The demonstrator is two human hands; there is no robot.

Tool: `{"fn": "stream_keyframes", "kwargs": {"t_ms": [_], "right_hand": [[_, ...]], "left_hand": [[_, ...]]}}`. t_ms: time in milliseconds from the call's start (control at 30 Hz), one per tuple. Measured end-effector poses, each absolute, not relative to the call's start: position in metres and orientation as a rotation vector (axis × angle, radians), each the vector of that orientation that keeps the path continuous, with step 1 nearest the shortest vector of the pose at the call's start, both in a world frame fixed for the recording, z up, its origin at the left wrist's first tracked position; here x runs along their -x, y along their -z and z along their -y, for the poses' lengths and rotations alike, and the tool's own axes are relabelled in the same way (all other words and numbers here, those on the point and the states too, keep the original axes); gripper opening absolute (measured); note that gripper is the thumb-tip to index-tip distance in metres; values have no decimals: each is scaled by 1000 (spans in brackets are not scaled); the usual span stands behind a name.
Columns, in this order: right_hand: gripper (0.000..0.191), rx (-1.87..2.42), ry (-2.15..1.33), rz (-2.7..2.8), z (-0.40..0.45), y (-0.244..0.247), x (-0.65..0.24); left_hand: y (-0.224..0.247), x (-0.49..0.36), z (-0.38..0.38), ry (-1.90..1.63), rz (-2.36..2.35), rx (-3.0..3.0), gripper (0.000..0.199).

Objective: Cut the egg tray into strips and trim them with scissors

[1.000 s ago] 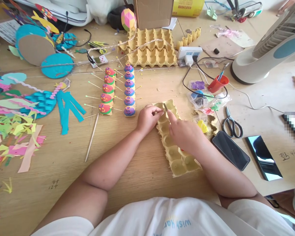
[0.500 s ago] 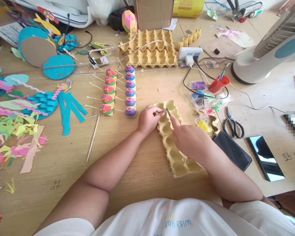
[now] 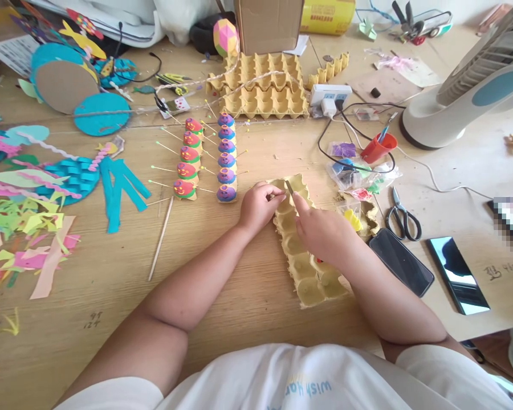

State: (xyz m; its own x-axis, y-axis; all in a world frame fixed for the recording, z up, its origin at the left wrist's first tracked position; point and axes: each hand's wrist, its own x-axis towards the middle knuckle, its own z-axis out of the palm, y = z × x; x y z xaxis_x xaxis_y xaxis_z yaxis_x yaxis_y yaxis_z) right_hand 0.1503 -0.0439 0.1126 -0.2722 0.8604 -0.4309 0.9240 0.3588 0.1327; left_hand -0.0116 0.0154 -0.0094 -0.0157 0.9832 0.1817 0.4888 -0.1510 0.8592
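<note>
A yellowish egg-carton piece (image 3: 294, 244) lies on the wooden table in front of me. At its far left corner, my left hand (image 3: 261, 206) is closed, its fingertips pinching something too small to make out. My right hand (image 3: 320, 228) reaches over the carton, wrapped round a thin dark blade-like tool (image 3: 289, 188) whose tip points away from me, beside the left fingertips. Left of my hands stand two rows of painted carton bumps with faces, one red and green (image 3: 187, 154), one purple and blue (image 3: 227, 160), with pins sticking out.
Scissors (image 3: 403, 219), two phones (image 3: 402, 263) and a red cup (image 3: 378, 149) lie or stand to the right, near a white fan (image 3: 436, 114). Egg trays (image 3: 265, 101) are at the back. Paper scraps (image 3: 29, 228) and a stick (image 3: 161, 239) lie left.
My right hand and the tool have shifted slightly left and away from me, exposing more of the carton's near end. My left hand stays in place. The view has turned slightly.
</note>
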Motion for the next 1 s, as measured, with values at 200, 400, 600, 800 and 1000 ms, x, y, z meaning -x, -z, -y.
{"fn": "stream_keyframes", "kwargs": {"t_ms": [200, 400, 600, 800, 1000], "right_hand": [[67, -1517, 219, -2176, 46, -115, -150], [67, -1491, 187, -2176, 50, -117, -148], [66, -1557, 250, -2191, 42, -116, -151], [65, -1531, 271, -2166, 42, -117, -150], [66, -1529, 239, -2182, 47, -116, -148]], "left_hand": [[9, 11, -15, -1091, -1528, -1655, 4], [10, 12, -16, -1113, -1521, -1658, 5], [11, 13, -15, -1113, -1515, -1674, 4], [10, 12, -15, -1095, -1527, -1685, 4], [9, 11, -15, -1107, -1522, -1661, 4]]}}
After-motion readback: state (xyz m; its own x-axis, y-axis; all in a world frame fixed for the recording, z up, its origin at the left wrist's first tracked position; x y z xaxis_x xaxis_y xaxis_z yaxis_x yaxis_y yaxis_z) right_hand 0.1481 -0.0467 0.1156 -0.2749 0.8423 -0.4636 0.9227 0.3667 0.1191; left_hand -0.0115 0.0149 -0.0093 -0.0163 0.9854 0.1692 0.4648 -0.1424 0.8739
